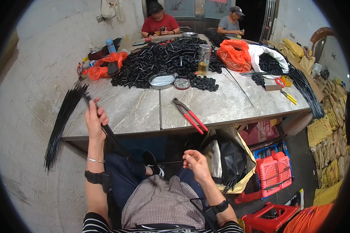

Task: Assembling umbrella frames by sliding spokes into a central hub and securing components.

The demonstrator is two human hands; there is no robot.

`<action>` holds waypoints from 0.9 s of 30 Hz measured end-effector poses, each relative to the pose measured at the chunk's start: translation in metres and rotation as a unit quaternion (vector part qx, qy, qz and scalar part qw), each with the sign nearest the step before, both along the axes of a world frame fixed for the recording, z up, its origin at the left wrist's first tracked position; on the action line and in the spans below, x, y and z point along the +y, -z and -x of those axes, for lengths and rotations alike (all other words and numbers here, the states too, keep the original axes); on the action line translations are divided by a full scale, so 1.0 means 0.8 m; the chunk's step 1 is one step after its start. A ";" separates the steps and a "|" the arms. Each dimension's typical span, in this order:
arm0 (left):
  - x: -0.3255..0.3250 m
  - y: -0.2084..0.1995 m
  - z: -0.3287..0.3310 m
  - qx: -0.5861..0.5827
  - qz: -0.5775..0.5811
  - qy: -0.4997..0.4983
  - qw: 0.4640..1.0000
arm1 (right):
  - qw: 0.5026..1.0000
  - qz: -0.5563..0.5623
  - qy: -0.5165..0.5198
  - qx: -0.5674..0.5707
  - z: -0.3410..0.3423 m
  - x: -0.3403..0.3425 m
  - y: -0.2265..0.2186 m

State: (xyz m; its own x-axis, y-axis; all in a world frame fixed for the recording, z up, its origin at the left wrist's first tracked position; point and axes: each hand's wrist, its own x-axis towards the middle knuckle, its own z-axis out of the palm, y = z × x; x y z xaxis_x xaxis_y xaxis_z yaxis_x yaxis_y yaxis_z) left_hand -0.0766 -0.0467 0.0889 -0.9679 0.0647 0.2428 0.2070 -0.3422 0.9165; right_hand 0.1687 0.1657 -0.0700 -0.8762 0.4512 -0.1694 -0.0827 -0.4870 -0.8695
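My left hand [95, 119] is raised at the table's left front edge. Its fingers close round a long, dark rod-like piece [113, 138], which slants down toward my knee; its exact kind is unclear. Over my lap, my right hand [197, 164] has thumb and fingertips pinched together, and anything between them is too small to make out. Red-handled pincers [190, 115] lie on the table's front edge, beyond my right hand. A bundle of thin black rods [64, 120] hangs over the table's left edge, beside my left hand.
The stone-patterned table [136, 110] bears a heap of black tubular parts [151, 58], a metal dish of pale strips [162, 80], a glass [203, 60] and yellow-handled pliers [289, 98]. Two people sit across it. Below right are an open bag [229, 159] and a red stool [270, 215].
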 end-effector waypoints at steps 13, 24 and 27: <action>0.095 -0.057 -0.133 0.093 0.000 0.368 0.925 | 0.968 -0.170 -0.009 0.183 0.001 -0.033 -0.189; 0.027 -0.052 -0.003 -0.041 -0.091 0.074 0.992 | 0.972 -0.177 -0.086 0.128 0.030 -0.034 -0.175; 0.033 -0.039 -0.035 -0.040 -0.103 0.105 0.988 | 0.971 -0.182 -0.095 0.126 0.037 -0.038 -0.177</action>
